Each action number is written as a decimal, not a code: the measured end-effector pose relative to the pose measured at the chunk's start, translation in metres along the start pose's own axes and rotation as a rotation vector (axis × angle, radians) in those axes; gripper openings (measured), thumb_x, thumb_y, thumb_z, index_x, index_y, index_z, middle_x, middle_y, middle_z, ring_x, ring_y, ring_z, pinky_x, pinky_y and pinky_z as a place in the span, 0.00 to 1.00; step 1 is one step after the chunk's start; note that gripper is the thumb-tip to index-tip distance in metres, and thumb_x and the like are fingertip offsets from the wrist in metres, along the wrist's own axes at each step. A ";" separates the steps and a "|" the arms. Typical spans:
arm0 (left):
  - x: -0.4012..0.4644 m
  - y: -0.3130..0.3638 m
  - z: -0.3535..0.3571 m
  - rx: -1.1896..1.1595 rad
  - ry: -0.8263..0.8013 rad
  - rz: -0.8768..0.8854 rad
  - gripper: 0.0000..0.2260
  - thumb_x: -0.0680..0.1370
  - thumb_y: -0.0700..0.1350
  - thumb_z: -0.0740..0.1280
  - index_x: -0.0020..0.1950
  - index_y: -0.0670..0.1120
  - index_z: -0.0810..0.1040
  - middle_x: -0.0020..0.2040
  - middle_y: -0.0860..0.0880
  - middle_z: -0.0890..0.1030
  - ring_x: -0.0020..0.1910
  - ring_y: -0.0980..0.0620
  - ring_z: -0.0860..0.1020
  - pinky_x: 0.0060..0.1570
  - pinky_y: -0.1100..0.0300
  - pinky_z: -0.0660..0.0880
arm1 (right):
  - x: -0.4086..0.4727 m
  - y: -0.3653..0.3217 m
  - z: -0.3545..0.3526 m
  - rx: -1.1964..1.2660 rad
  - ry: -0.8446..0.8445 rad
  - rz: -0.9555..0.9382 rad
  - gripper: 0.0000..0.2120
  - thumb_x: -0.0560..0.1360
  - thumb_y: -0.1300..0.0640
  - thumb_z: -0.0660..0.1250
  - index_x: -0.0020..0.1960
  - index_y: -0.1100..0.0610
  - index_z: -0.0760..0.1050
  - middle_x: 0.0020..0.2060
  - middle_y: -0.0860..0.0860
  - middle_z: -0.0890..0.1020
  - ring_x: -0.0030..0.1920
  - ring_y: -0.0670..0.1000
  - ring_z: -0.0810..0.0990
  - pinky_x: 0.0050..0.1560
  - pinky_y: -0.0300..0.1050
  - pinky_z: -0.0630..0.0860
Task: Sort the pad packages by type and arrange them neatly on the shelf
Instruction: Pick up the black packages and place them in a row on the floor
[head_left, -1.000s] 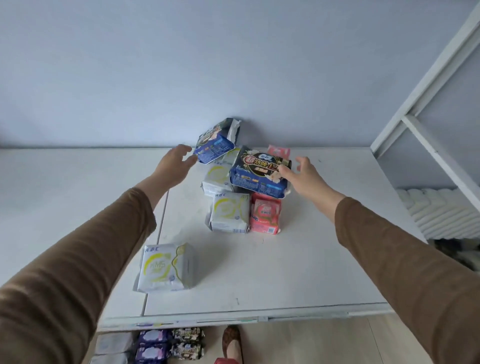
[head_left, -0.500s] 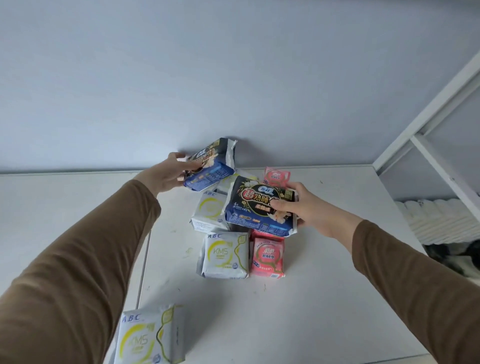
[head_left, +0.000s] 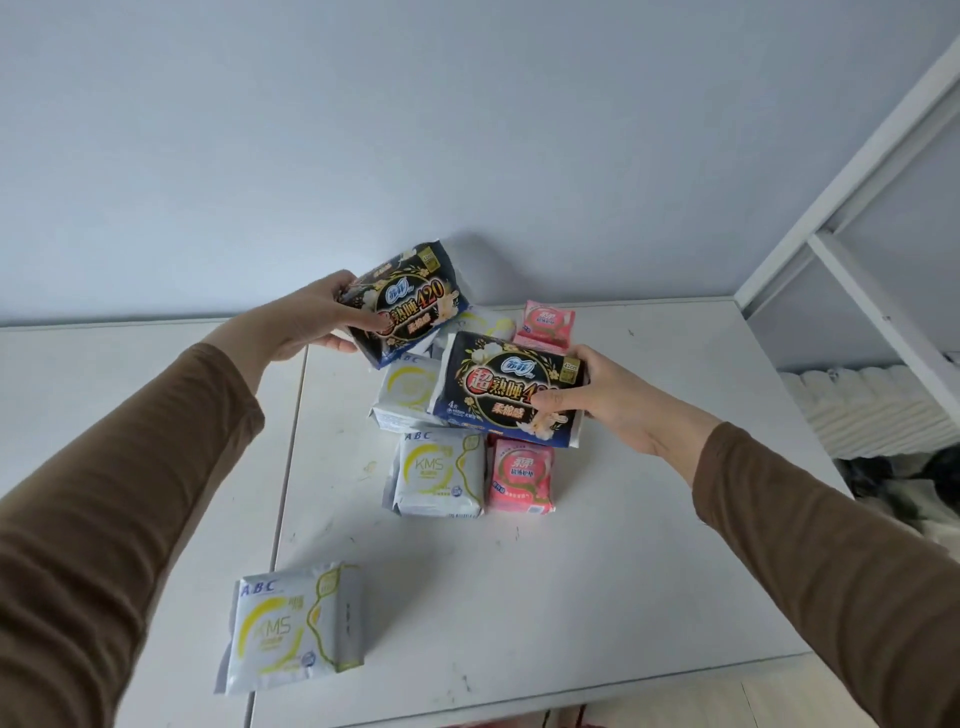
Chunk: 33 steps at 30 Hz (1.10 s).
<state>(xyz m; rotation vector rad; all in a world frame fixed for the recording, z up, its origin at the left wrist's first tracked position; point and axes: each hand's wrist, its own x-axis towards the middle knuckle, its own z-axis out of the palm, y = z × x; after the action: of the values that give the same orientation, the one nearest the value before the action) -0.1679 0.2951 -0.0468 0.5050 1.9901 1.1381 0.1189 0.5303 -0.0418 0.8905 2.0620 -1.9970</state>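
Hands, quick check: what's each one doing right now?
Left hand: grips the upper dark package.
Right hand: grips the lower dark package, thumb on its front.

The dark pack (head_left: 410, 301) in my left hand (head_left: 296, 322) is glossy printed plastic film, and so is its twin (head_left: 511, 389) in my right hand (head_left: 608, 400). The white packs (head_left: 439, 475) look softer, satin plastic; the pink ones (head_left: 521, 475) shine. My sleeves (head_left: 104, 493) are matt brown knit cloth; the tabletop (head_left: 571, 571) is smooth, scuffed white laminate
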 end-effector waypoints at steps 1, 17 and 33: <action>-0.007 0.002 0.003 0.007 0.030 0.018 0.25 0.66 0.43 0.80 0.59 0.46 0.73 0.53 0.48 0.84 0.53 0.48 0.82 0.49 0.49 0.80 | -0.004 0.002 0.001 0.008 0.001 -0.010 0.28 0.67 0.65 0.79 0.60 0.51 0.70 0.49 0.48 0.86 0.48 0.45 0.85 0.39 0.34 0.78; -0.273 -0.021 0.102 -0.001 0.275 0.230 0.23 0.65 0.48 0.79 0.58 0.55 0.79 0.54 0.51 0.85 0.54 0.50 0.83 0.52 0.51 0.80 | -0.170 0.095 0.023 0.281 -0.123 -0.258 0.28 0.71 0.71 0.71 0.69 0.59 0.72 0.62 0.61 0.81 0.63 0.62 0.80 0.67 0.57 0.74; -0.495 -0.196 0.149 0.220 0.128 0.004 0.17 0.69 0.50 0.78 0.55 0.60 0.79 0.46 0.56 0.86 0.45 0.56 0.84 0.46 0.62 0.76 | -0.327 0.255 0.142 0.106 -0.232 -0.006 0.26 0.73 0.65 0.73 0.68 0.52 0.73 0.59 0.54 0.83 0.59 0.57 0.83 0.53 0.53 0.81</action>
<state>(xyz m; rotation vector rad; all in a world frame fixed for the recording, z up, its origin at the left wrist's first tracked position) 0.2643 -0.0508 -0.0475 0.5606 2.2413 0.9795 0.4694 0.2796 -0.1201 0.6340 1.8516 -2.1163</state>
